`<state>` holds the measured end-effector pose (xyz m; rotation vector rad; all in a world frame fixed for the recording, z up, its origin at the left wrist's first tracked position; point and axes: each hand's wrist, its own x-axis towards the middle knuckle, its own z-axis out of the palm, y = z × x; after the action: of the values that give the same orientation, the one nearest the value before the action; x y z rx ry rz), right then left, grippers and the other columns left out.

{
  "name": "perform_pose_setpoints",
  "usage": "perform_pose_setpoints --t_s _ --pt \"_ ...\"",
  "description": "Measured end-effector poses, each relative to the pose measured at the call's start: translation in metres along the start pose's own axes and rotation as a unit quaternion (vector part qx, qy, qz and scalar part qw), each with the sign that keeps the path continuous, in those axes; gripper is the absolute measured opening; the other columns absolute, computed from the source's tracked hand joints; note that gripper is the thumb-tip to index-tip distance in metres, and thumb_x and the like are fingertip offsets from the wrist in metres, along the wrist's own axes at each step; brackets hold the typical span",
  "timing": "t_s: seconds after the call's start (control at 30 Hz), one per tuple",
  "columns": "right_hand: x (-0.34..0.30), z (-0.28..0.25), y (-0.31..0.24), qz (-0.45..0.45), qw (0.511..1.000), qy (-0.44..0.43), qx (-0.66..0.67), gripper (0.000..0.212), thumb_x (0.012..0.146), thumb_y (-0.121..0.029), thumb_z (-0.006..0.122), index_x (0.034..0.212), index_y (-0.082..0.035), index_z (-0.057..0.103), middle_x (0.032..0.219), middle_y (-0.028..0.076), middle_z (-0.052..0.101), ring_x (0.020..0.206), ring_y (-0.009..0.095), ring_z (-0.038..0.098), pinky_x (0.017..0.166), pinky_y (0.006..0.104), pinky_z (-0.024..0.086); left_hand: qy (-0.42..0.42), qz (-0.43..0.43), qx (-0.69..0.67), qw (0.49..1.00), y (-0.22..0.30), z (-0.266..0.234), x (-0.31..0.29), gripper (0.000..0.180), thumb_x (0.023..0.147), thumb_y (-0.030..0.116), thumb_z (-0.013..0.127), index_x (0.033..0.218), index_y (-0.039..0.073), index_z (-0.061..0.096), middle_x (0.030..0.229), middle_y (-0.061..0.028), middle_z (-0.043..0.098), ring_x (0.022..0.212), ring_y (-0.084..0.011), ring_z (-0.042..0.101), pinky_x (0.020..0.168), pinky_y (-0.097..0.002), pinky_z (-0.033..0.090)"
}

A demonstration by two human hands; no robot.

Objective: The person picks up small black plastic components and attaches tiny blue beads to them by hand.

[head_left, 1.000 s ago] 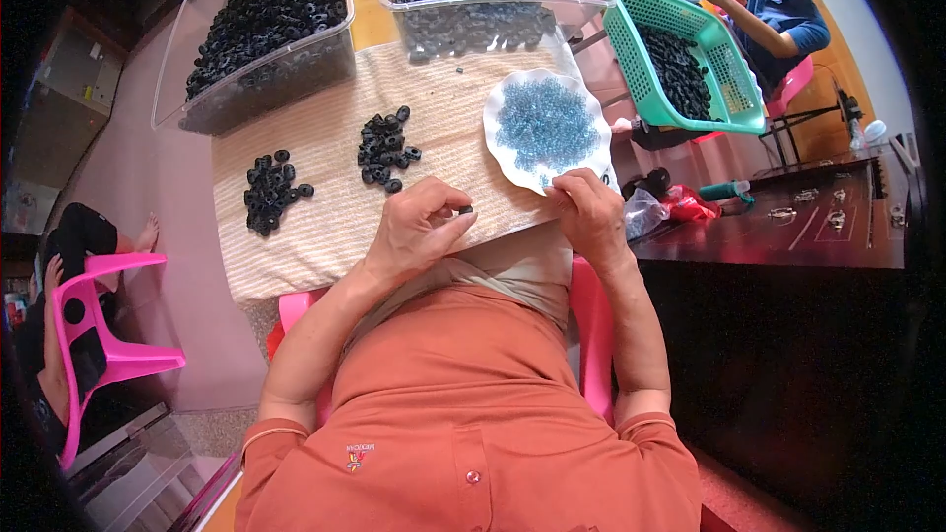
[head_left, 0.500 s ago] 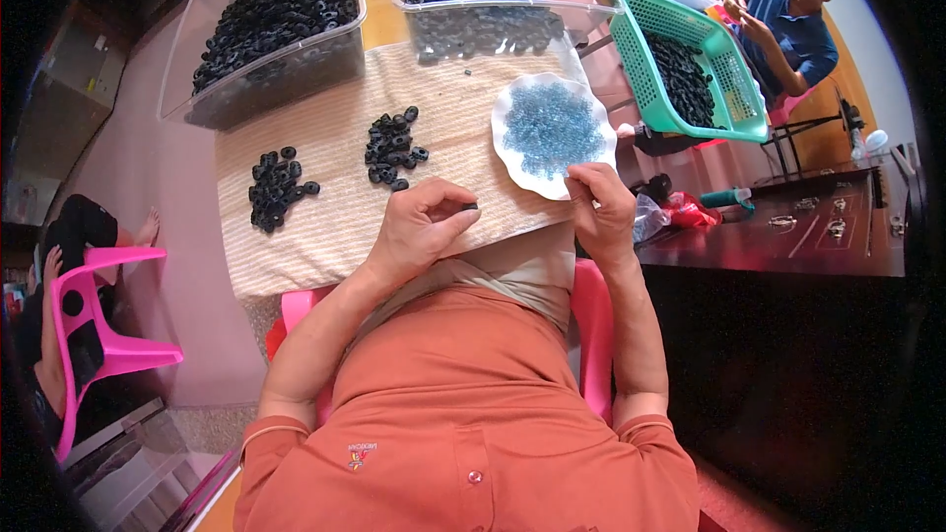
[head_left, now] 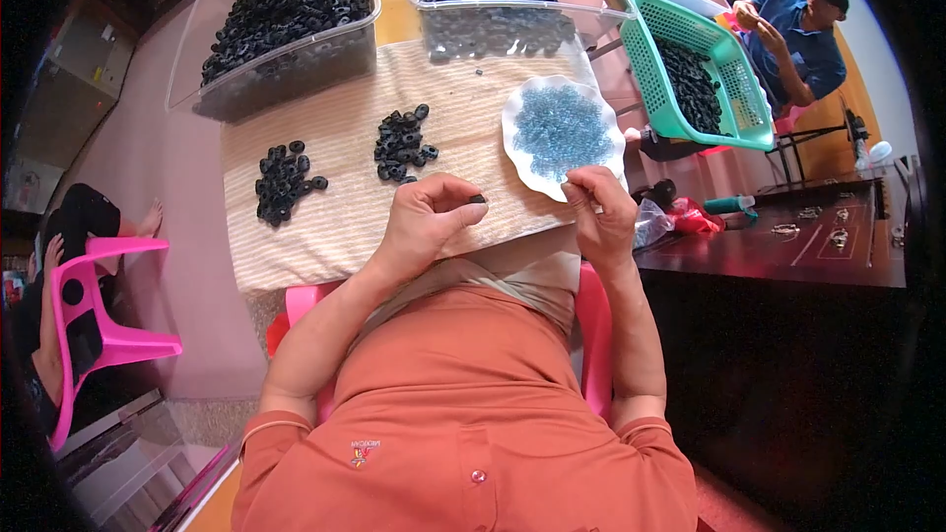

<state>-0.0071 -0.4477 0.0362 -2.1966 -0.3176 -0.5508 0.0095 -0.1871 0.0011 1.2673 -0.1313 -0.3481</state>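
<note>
My left hand (head_left: 431, 220) pinches a small black ring-like part (head_left: 478, 199) between thumb and fingertips, above the near edge of the striped cloth. My right hand (head_left: 603, 212) has its thumb and fingers pressed together at the near rim of a white scalloped plate (head_left: 540, 182). Whatever sits in that pinch is too small to make out. Small clear bluish pieces (head_left: 562, 128) cover the plate's middle. Two heaps of black parts lie on the cloth: one heap (head_left: 402, 146) just beyond my left hand, the other heap (head_left: 284, 184) farther left.
Along the far side stand a large clear bin (head_left: 286, 69) and a second clear bin (head_left: 503, 25), both holding black parts. A green basket (head_left: 645, 64) of them is at the right, with a co-worker (head_left: 803, 39) behind. A dark panel (head_left: 769, 246) lies right; a pink chair (head_left: 118, 335) stands left.
The view has shifted slightly, so the table things sit a little farther right. My left hand has turned a bit, showing more of the black part. My right hand stays by the plate rim.
</note>
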Motion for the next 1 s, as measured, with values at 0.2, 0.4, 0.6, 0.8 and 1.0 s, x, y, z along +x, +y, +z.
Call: perform_pose_setpoints --t_s 0.2,0.4,0.6,0.8,1.0 --pt "-0.005 0.014 -0.007 -0.003 0.998 -0.012 0.059 0.013 0.092 0.003 0.074 0.103 0.002 0.069 0.096 0.009 0.069 0.08 0.015 0.063 0.07 0.0255 0.05 -0.001 -0.02 -0.055 0.998 -0.004 -0.006 0.004 0.019 0.091 0.002 0.078 0.108 0.001 0.071 0.099 -0.008 0.076 0.088 -0.014 0.073 0.083 -0.0299 0.061" --pt "-0.01 0.039 -0.033 0.035 0.984 -0.038 0.171 0.012 0.089 0.005 0.075 0.1 0.002 0.07 0.093 0.012 0.069 0.08 0.02 0.066 0.068 0.0293 0.052 -0.017 -0.071 -0.185 0.98 0.0 -0.003 0.001 0.02 0.095 0.003 0.074 0.114 0.004 0.069 0.104 -0.0093 0.075 0.094 -0.0193 0.075 0.087 -0.0351 0.064" --pt "-0.014 0.059 -0.043 -0.004 0.981 -0.037 0.192 0.014 0.091 0.004 0.076 0.103 0.002 0.069 0.095 0.01 0.069 0.079 0.015 0.063 0.068 0.0261 0.051 -0.033 -0.099 -0.263 0.959 -0.003 -0.004 -0.003 0.018 0.097 0.005 0.072 0.115 0.006 0.069 0.105 -0.0073 0.075 0.094 -0.0179 0.074 0.087 -0.0345 0.064" --pt "-0.014 0.063 -0.043 -0.048 0.99 -0.022 0.133 0.016 0.089 0.005 0.076 0.103 0.002 0.069 0.095 0.011 0.069 0.08 0.016 0.065 0.068 0.0273 0.052 -0.017 -0.109 -0.312 0.944 0.005 0.0 -0.005 0.016 0.096 0.005 0.075 0.111 0.006 0.07 0.102 -0.0061 0.075 0.091 -0.0155 0.073 0.087 -0.0326 0.062" --pt "-0.014 0.068 -0.046 -0.075 0.985 -0.009 0.152 0.016 0.089 0.006 0.076 0.102 0.003 0.069 0.094 0.012 0.07 0.081 0.017 0.066 0.07 0.0275 0.053 -0.007 -0.126 -0.314 0.941 0.0 0.0 -0.006 0.014 0.098 0.005 0.072 0.11 0.009 0.067 0.105 -0.0053 0.074 0.095 -0.0152 0.073 0.087 -0.0306 0.063"
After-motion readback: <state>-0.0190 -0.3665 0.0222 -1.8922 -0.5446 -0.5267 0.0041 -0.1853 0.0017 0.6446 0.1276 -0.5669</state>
